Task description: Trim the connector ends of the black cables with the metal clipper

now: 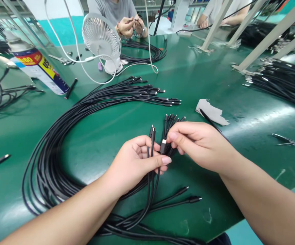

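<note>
Between the thumb and fingers of my left hand [131, 161] are the ends of a few black USB cables [153, 143], their plugs pointing up and away. One black plug [163, 147] with a pale tip stands out above the left thumb. My right hand [205, 144] is closed, thumb and forefinger pinched right beside that tip; whether they grip anything is hidden. Behind the fingers lies a cluster of cable plugs [171, 119]. A large curved bundle of black cables [52, 146] sweeps round to the left, and more loose plugs [194, 199] lie below my hands.
On the green table [239, 190] stand a white fan [100, 35] and a tilted spray can [41, 69]. A grey scrap [211, 111], a black pen-like stick [211, 121] and metal tweezers [285, 139] lie right. Slanted posts [270, 37] rise beside more cables. Two people sit opposite.
</note>
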### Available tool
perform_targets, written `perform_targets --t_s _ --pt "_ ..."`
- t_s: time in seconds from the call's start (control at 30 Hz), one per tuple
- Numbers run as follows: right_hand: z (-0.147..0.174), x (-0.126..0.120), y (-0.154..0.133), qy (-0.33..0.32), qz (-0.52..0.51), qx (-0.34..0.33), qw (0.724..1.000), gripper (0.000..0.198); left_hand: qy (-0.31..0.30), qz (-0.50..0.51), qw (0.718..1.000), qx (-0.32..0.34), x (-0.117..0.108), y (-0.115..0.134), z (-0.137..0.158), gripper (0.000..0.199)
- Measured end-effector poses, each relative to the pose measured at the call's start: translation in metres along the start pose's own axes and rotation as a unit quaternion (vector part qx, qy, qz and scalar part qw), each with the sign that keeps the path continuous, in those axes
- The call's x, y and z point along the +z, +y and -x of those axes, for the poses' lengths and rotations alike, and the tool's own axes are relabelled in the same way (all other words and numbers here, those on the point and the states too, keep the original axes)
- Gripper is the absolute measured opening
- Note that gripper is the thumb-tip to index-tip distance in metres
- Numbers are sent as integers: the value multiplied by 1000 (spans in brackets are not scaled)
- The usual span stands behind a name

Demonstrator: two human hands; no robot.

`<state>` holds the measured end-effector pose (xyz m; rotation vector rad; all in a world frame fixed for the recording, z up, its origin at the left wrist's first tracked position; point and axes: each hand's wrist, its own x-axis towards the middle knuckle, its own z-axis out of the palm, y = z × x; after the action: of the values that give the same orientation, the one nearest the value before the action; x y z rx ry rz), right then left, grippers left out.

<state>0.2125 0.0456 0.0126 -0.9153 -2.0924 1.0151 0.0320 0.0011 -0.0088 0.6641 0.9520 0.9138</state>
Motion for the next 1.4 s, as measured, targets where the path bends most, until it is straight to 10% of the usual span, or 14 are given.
perform_targets --t_s 0.47,0.87,1.4 --pt "5 4 9 119 -77 74 987 18 -39 -10 999 8 0 -3 2 27" --pt "6 2 0 0 -54 -13 998 22 -99 29 995 9 2 1 9 29" --pt "6 1 -1 51 -31 -15 998 19 -113 26 993 -23 2 3 11 16"
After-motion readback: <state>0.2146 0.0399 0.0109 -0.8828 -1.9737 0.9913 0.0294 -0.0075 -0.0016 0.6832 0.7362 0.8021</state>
